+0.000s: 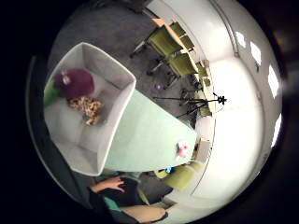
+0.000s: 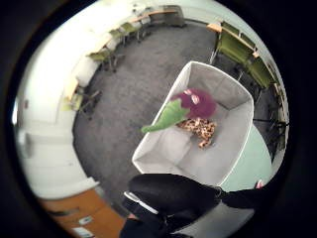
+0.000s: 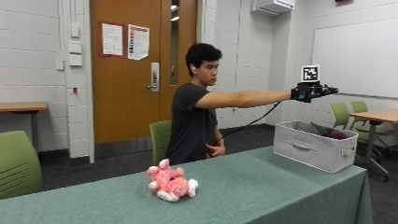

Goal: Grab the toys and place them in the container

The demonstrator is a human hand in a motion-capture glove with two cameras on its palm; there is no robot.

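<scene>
Hovering gloved right hand [image 3: 316, 91] over fabric bin [image 3: 314, 151], fingers spread, holding nothing; next reach back w/ care for pink plush [image 3: 170, 184] far behind.

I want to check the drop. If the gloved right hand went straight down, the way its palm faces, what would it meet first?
Probably the purple toy lying in the grey container; the right hand seems to be above it.
</scene>
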